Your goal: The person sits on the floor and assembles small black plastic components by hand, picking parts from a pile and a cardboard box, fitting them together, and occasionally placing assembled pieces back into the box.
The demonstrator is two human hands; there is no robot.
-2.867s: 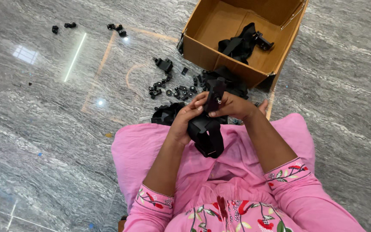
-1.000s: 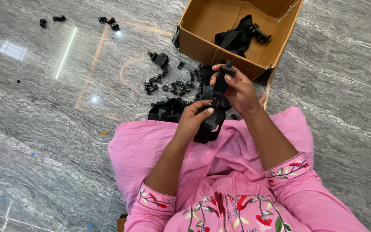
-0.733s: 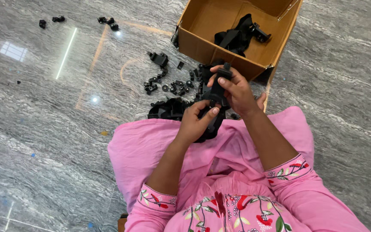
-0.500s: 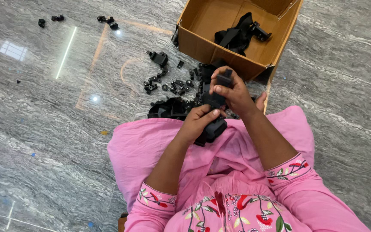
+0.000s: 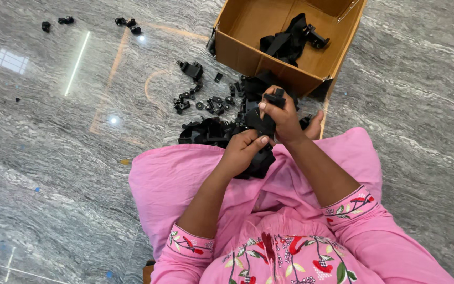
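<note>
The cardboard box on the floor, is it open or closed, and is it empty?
Open and not empty. The cardboard box has no lid over its top, so its brown inside shows, and a black strap assembly lies inside it.

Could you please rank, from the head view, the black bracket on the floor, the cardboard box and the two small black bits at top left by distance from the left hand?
1. The black bracket, on the floor up and left of the left hand.
2. The cardboard box, up and to the right; too close to the bracket to call.
3. The two small black bits, far up in the left corner, clearly farthest.
</note>
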